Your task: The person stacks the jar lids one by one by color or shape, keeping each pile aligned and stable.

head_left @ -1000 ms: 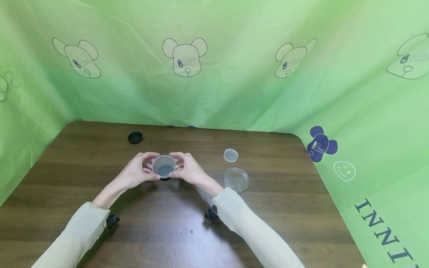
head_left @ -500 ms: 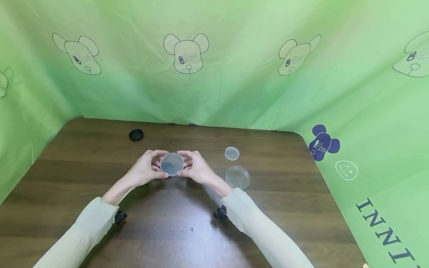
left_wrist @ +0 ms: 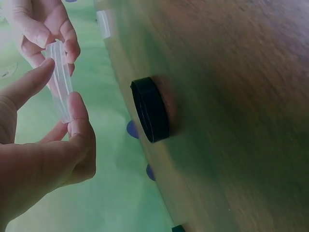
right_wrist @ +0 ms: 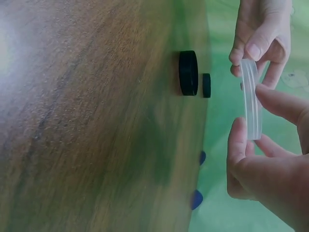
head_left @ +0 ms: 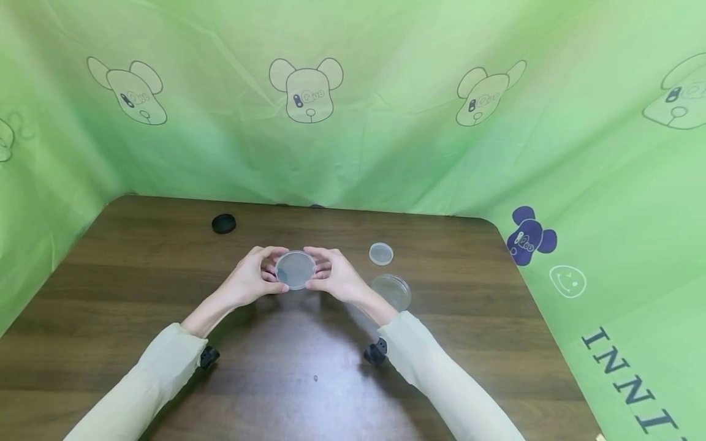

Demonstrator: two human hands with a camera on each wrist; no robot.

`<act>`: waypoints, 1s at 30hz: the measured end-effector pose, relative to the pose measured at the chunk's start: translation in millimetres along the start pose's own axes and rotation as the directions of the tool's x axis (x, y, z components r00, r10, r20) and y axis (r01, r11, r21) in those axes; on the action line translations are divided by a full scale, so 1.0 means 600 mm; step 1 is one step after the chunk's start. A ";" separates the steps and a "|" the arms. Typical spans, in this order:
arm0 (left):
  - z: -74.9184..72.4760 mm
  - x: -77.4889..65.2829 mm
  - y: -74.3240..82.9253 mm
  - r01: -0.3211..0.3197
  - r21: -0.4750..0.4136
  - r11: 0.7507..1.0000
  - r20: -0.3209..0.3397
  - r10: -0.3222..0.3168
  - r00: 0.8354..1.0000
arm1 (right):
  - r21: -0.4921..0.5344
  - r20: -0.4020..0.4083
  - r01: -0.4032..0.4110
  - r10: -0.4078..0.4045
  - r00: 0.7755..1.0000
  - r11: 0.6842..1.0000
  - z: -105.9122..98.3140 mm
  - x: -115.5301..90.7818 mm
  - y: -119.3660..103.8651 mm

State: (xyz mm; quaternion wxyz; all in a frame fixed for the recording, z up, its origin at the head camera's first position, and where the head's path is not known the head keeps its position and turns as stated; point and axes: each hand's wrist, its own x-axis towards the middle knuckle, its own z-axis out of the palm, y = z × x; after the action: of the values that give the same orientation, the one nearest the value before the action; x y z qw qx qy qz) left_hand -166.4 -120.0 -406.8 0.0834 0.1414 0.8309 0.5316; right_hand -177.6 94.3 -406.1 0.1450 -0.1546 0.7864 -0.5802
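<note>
A shallow, round, clear plastic piece (head_left: 295, 269) with a ridged side is held up above the table, its face tilted toward the head camera. My left hand (head_left: 250, 277) pinches its left edge between thumb and fingers. Opposite it, my right hand (head_left: 341, 275) grips the right edge the same way. Both wrist views show the clear piece (left_wrist: 62, 82) edge-on, thin and banded. Beneath and beyond it stands a large black ring-shaped lid (right_wrist: 188, 72) on the table, hidden behind the held piece in the head view.
A smaller black lid (head_left: 223, 223) lies at the back left of the wooden table (head_left: 265, 380). On the right lie a small clear disc (head_left: 381, 253) and a larger clear dish (head_left: 398, 291), partly covered by my right forearm. A green printed curtain (head_left: 364, 147) surrounds the table.
Both hands have moved right together, carrying the clear piece. Its face now points more toward the head camera; earlier its inner depth showed, with black below it.
</note>
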 end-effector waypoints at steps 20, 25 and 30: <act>0.036 0.015 0.006 -0.007 -0.003 1.000 0.045 0.007 0.999 | -0.057 -0.001 0.035 -0.036 0.999 0.998 -0.033 -0.023 0.021; 0.044 0.017 0.010 -0.010 -0.010 1.000 0.044 0.011 0.999 | -0.067 -0.009 0.028 -0.029 1.000 0.997 -0.038 -0.028 0.019; 0.052 0.019 0.012 -0.019 -0.001 1.000 0.033 0.019 0.999 | -0.055 -0.013 0.030 -0.031 0.999 0.998 -0.042 -0.032 0.020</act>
State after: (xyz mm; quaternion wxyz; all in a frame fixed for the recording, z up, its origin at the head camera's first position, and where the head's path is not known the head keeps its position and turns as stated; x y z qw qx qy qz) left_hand -167.2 -87.0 -413.4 0.0920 0.1581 0.8278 0.5304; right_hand -171.4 127.4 -409.7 0.1265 -0.1665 0.8005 -0.5617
